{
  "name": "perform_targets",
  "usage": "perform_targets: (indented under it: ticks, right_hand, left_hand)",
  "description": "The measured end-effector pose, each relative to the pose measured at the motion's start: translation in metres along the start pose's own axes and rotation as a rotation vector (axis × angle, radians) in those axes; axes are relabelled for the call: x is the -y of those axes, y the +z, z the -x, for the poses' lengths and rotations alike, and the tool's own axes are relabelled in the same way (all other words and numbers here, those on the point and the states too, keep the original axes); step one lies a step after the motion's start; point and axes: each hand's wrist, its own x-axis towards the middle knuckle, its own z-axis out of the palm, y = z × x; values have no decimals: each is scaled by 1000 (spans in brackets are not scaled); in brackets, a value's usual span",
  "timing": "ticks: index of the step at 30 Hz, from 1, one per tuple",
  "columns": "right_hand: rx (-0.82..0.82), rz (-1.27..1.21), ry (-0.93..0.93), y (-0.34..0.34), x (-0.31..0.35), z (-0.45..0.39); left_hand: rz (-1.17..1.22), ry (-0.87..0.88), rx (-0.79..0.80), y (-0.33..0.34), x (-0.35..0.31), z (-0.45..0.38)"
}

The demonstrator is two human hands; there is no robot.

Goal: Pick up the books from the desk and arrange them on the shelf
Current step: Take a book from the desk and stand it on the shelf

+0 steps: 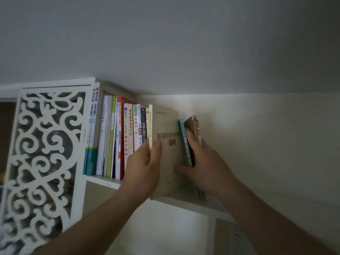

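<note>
**Both hands at the row of books**

The left hand (145,162) grips the front edge of a tan book (166,153) standing on the shelf (104,181), thumb on its cover. Right of those fingers, the right hand (206,166) holds a few thin books (191,142), fingers tucked between them. Left of the left hand's fingers, a row of upright books (117,140) ends beside a white carved panel (40,162).
</note>
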Motion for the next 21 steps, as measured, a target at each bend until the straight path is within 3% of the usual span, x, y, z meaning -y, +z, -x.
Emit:
perform_targets:
  ticks: [5, 10, 18, 21]
  right_hand:
    - [-2, 17, -45, 26, 4, -17]
    - [-34, -17, -6, 50, 21, -38]
    - [-58, 54, 137, 55, 30, -49]
    - [-139, 120, 240, 62, 35, -46]
  left_hand:
    - [54, 66, -191, -55, -14, -11]
    - [50, 55, -266, -83, -4, -28]
    - [129, 61, -225, -116, 9, -46]
    - [177, 64, -194, -123, 8, -48]
